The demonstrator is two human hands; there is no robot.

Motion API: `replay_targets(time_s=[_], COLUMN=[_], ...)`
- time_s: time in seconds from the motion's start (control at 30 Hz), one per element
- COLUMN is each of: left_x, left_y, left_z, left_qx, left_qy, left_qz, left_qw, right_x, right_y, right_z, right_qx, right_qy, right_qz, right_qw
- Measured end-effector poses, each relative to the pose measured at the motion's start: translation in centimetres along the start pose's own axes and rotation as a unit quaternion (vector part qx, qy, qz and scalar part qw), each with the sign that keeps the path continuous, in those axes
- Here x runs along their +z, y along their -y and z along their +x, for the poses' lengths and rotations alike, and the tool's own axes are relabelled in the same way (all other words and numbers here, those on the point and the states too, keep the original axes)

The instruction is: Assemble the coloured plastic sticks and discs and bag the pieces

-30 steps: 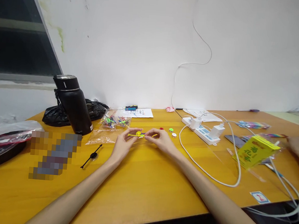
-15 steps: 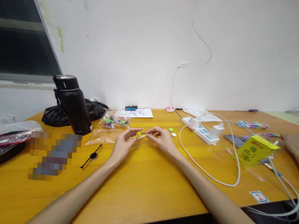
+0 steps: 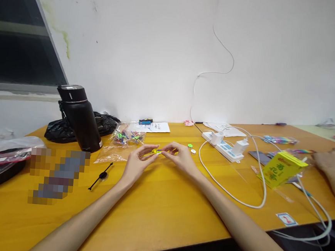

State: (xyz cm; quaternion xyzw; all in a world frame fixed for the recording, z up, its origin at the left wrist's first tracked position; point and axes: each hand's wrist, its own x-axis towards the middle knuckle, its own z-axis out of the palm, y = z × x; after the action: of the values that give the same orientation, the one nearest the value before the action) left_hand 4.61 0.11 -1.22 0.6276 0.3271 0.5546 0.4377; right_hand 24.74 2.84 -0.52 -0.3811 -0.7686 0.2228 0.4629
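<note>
Both hands meet over the middle of the table around a thin yellow spinner arrow (image 3: 154, 151) with a round hub. My left hand (image 3: 138, 162) is closed on its left part, thumb and fingers pinching. The fingertips of my right hand (image 3: 179, 157) pinch its right end, where a small white and a bluish bit show; the fingers partly hide them. Just right of that hand lie a green disc (image 3: 190, 146) and a white disc (image 3: 193, 152). A black double-ended spinner arrow (image 3: 103, 175) lies to the left. Behind my left hand, a clear bag (image 3: 123, 137) holds several coloured pieces.
A black bottle (image 3: 83, 121) stands at the left before a black plastic bag (image 3: 58, 129). To the right are a power strip (image 3: 226, 148) with looping white cables, a yellow box (image 3: 281, 170) and another person's hand (image 3: 331, 165). A screwdriver (image 3: 145, 121) lies at the back.
The view has shifted slightly. My fingers have moved a little on the yellow spinner arrow, and both hands still grip it.
</note>
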Motion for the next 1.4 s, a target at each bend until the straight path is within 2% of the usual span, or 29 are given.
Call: replay_targets(time_s=[0.2, 0.37, 0.8, 0.97, 1.13, 1.4], left_x=[-0.3, -0.5, -0.6, -0.5, -0.4, -0.2], left_y=[0.0, 0.1, 0.2, 0.4, 1.2, 0.8], left_z=[0.1, 0.2, 0.3, 0.2, 0.3, -0.2], left_qx=[-0.007, -0.003, -0.025, -0.006, -0.024, -0.049], left_qy=[-0.014, -0.029, -0.025, 0.003, 0.030, 0.096], left_qz=[0.001, 0.043, 0.018, 0.021, 0.021, 0.040], left_qw=[1.000, 0.999, 0.999, 1.000, 0.999, 0.993], right_x=[0.2, 0.4, 0.4, -0.1, -0.6, -0.4], right_y=[0.5, 0.8, 1.0, 0.8, 0.4, 0.9], right_z=[-0.2, -0.3, -0.3, 0.2, 0.7, 0.6], right_qx=[-0.006, -0.001, -0.001, 0.037, 0.087, 0.140], right_qy=[0.024, 0.030, 0.031, -0.004, -0.033, -0.013], right_qz=[0.002, 0.006, 0.009, 0.046, 0.127, 0.212], right_qw=[1.000, 1.000, 0.999, 0.998, 0.988, 0.967])
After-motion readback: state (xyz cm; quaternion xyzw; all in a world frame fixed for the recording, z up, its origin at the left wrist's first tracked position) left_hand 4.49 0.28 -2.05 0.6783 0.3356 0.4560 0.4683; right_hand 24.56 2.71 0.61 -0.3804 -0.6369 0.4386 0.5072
